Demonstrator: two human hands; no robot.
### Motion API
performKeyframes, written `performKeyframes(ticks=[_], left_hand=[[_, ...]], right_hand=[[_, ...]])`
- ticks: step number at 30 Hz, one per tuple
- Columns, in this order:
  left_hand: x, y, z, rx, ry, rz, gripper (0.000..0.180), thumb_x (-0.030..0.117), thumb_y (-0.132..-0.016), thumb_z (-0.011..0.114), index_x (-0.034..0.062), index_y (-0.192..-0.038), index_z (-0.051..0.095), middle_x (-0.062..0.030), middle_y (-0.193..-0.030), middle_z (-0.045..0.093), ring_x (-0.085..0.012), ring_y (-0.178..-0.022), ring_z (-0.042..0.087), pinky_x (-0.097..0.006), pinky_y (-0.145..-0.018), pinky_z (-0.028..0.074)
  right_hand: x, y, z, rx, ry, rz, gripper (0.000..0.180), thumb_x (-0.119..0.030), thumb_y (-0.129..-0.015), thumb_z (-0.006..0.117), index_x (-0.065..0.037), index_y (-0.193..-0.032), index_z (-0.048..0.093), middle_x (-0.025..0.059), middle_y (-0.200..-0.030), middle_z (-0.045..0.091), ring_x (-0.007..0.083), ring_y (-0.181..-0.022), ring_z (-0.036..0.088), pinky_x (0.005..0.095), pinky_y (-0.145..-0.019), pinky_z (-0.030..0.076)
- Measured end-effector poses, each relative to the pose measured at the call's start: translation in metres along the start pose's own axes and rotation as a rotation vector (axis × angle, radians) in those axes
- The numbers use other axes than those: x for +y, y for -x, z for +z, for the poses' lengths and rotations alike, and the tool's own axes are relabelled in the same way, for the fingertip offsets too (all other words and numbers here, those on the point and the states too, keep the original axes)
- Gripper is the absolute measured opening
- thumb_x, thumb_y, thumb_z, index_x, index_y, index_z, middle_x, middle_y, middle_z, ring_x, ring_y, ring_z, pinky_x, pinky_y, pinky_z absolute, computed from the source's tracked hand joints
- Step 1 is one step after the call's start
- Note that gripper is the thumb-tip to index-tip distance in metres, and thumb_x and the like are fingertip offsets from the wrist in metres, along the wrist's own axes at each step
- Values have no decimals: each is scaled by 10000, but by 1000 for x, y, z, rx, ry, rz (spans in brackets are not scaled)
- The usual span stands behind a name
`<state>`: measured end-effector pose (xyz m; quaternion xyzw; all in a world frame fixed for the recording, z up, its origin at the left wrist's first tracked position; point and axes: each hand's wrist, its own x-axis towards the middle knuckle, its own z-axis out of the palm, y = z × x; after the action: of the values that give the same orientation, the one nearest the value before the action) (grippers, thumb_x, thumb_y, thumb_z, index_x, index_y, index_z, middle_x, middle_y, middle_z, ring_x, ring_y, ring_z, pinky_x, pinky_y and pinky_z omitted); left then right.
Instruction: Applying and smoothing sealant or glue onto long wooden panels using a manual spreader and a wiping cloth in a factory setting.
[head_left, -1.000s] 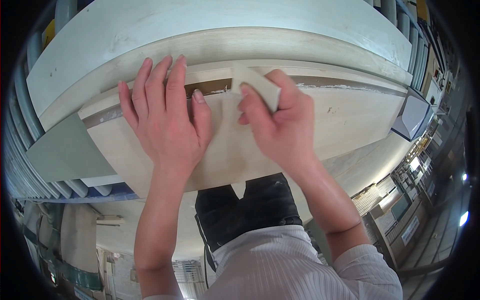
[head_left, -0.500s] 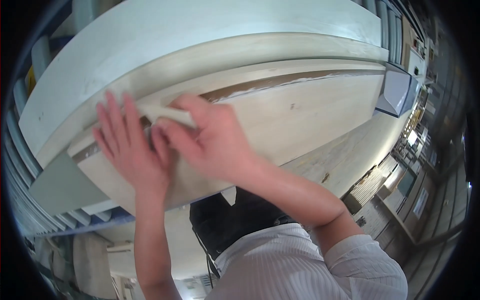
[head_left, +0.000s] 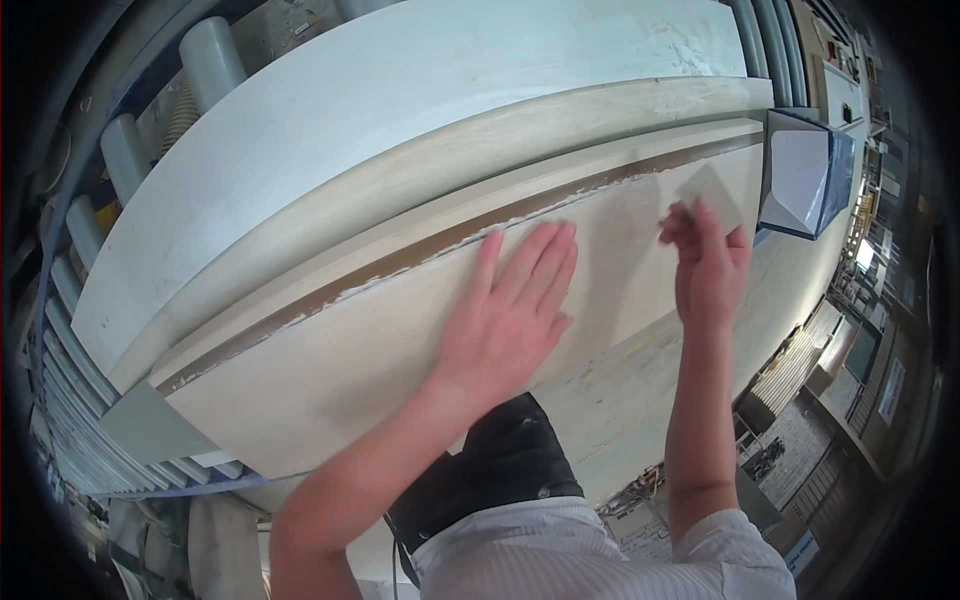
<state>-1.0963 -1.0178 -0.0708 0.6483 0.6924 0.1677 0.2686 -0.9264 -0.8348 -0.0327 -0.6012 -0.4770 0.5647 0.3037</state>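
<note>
A long pale wooden board [head_left: 400, 340] lies in front of me. Along its far side runs a brown strip [head_left: 420, 250], with ragged white residue on its near border. My left hand [head_left: 510, 310] rests palm down on the board, fingers stretched out, the tips close to that border. It holds nothing. Toward the right end, my right hand [head_left: 708, 260] hovers over the board with its fingers curled in. Motion blurs it; a small dark patch shows at the fingertips, but I cannot make out what it is.
Beyond the board lie another pale panel [head_left: 330, 190] and a large whitish panel [head_left: 400, 90]. Grey rollers [head_left: 75, 390] support them at the left. A blue box with a white sheet [head_left: 800, 180] stands at the board's right end. Grooved stacked material [head_left: 790, 365] is further right.
Both hands have moved right along the board, from its left end. My right hand, earlier pinching a pale flat piece, is now apart from my left. The brown strip is uncovered along its length.
</note>
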Motion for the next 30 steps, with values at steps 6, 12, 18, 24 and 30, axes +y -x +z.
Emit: performKeyframes(ticks=[6, 12, 18, 24, 30], left_hand=[[-73, 15, -44, 200, -289, -331, 608, 320, -910, 702, 100, -1459, 560, -127, -1580, 475, -331, -1489, 402, -562, -1242, 221], [-100, 61, -51, 296, -345, -445, 472, 269, -917, 663, 66, -1343, 642, -127, -1420, 608, -345, -1370, 518, -527, -1188, 285], [-101, 58, -52, 319, -305, -440, 399, 267, -910, 658, 61, -1252, 683, -97, -1240, 681, -309, -1158, 610, -432, -1060, 370], [-101, 58, -50, 347, -327, -414, 388, 263, -906, 661, 64, -1238, 690, -82, -1220, 684, -287, -1109, 609, -405, -1022, 380], [-101, 58, -48, 338, -333, -436, 391, 263, -903, 660, 68, -1241, 692, -77, -1191, 689, -280, -1097, 609, -403, -1005, 381]], right_hand=[[0, 21, 55, -355, 281, 130, 120, -111, -995, 688, 6, -1011, 672, 62, -802, 712, 102, -641, 653, 249, -561, 502], [3, 10, 77, -454, 402, 78, 111, -100, -961, 726, 2, -996, 700, 38, -797, 718, 89, -665, 666, 239, -586, 520], [3, 7, 78, -502, 467, 60, 99, -67, -944, 715, 18, -993, 712, 38, -784, 709, 87, -659, 660, 244, -595, 529], [-2, 9, 89, -573, 517, 115, 124, -90, -936, 723, 17, -998, 730, 35, -763, 702, 85, -639, 655, 237, -582, 519], [-13, 6, 91, -493, 504, 217, 108, -79, -931, 720, 11, -990, 729, 27, -761, 697, 78, -631, 646, 247, -577, 512]])
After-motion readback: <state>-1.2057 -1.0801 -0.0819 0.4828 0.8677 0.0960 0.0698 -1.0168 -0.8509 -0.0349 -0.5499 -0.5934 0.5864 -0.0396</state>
